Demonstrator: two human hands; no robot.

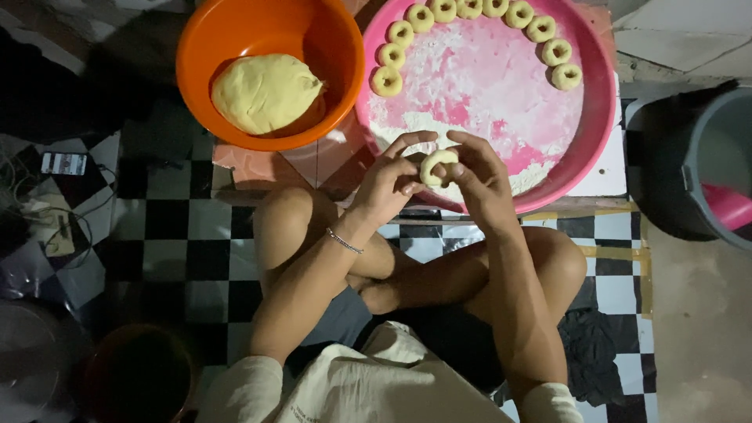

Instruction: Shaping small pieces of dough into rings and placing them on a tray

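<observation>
Floor: black-and-white checked tiles.
Hands: left hand and right hand, fingers pinching one dough ring over the floured pink tray.
Nearby: dough ball in orange basin.

Dough ring half hidden behind our fingers; grey bucket at 3 o'clock cut off; phone screen at 9 o'clock unreadable.

Both forearms reach forward over crossed bare legs and meet in front of the knees. The left hand curls inward, thumb and forefinger arched, a thin bracelet on its wrist. The right hand faces it, fingers bent, fingertips pinching together with the left's.
</observation>
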